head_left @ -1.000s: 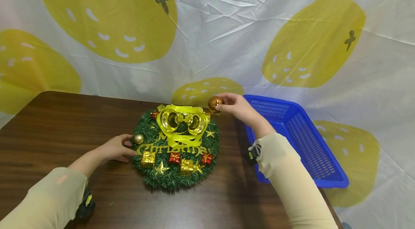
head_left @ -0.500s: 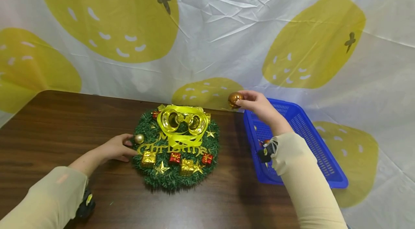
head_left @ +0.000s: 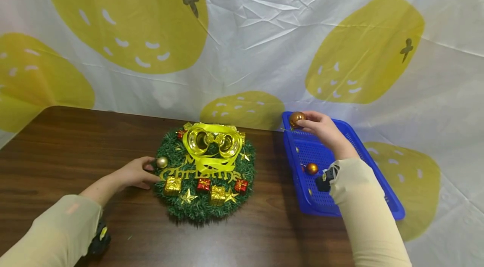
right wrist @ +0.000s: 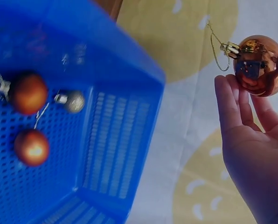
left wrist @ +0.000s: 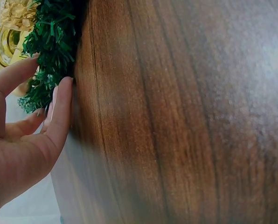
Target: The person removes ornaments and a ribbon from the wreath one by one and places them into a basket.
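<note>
A green tinsel Christmas wreath (head_left: 206,212) lies flat on the brown table, dressed with gold bells (head_left: 227,143), yellow ribbon, small gift boxes and stars. My left hand (head_left: 132,173) holds the wreath's left edge, thumb and fingers on either side of the tinsel in the left wrist view. My right hand (head_left: 325,130) pinches a shiny copper-coloured bauble (head_left: 297,120) with a gold cap and string loop, held above the far left corner of the blue basket (head_left: 382,183). A small gold bauble (head_left: 161,162) sits at the wreath's left side.
Inside the basket are orange baubles (right wrist: 29,93) and a small glittery bauble (right wrist: 74,101). A white cloth with yellow fruit prints (head_left: 264,48) hangs behind the table (head_left: 94,141).
My right hand has carried the copper-coloured bauble rightward, from beside the wreath's far right edge to over the basket. The left hand and the wreath have stayed put.
</note>
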A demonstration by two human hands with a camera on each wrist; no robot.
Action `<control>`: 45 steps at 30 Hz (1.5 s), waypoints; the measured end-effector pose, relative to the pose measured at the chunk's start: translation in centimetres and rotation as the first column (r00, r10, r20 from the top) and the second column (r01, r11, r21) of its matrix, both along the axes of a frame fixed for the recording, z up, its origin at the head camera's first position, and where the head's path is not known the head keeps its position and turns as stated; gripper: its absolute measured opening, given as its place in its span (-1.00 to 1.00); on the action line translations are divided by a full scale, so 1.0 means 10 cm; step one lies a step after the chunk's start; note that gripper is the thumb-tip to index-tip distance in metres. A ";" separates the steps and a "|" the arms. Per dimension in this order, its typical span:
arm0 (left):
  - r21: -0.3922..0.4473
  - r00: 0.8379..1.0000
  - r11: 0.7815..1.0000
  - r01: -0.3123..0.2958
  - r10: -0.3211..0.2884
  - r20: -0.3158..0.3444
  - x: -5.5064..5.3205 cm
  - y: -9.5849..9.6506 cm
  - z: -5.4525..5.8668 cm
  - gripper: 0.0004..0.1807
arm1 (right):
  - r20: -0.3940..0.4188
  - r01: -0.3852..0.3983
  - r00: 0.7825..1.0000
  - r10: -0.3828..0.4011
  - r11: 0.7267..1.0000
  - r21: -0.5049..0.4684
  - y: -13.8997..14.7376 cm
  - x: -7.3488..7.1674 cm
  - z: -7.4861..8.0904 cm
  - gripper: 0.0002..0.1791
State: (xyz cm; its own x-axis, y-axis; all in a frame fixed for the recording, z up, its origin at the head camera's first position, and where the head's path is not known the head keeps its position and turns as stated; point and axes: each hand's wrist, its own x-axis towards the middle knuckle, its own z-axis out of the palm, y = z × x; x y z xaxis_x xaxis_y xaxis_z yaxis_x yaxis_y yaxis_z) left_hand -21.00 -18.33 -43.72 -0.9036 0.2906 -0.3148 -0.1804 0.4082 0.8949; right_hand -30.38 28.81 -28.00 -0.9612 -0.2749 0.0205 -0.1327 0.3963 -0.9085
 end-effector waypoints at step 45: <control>0.005 1.000 1.000 0.011 -0.011 -0.001 0.00 0.00 0.00 -0.07 | 0.182 0.144 0.960 -0.215 0.929 0.341 0.53 0.08 -0.23 -0.32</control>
